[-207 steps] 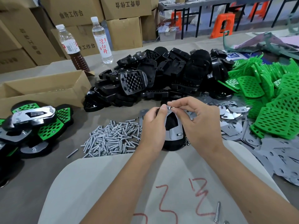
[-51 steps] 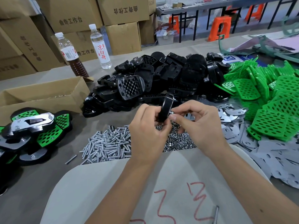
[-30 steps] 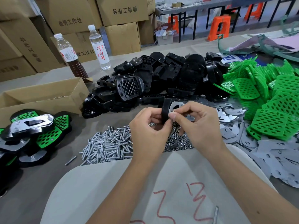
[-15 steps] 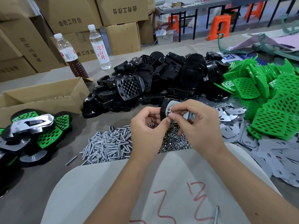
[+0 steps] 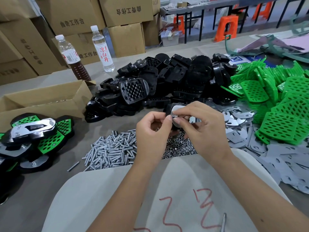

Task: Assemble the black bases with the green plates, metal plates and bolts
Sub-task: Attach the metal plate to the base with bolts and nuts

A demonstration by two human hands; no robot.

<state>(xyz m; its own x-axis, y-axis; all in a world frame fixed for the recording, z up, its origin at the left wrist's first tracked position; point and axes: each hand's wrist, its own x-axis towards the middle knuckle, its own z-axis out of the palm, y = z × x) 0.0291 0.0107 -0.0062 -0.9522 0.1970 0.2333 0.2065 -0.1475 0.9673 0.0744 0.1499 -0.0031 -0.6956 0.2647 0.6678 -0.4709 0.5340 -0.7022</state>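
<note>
The right hand [image 5: 203, 129] pinches with its fingers [image 5: 179, 120] a small silver bolt head [image 5: 173, 116] on the shiny metal plate [image 5: 178, 108] of a black plastic base [image 5: 168, 108], held up above the counter [image 5: 107, 121]. The left hand [image 5: 151, 133] has its fingers curled against the base's near edge. Below lie a heap of silver bolts [image 5: 111, 149] and small nuts [image 5: 179, 147]; behind, a pile of black bases [image 5: 167, 81], with perforated green plates [image 5: 280, 104] to the right.

A workshop: stacked cardboard cartons [image 5: 127, 10], heaps of black bases [image 5: 167, 81], bolts [image 5: 110, 149] across the worktable [image 5: 41, 190].
</note>
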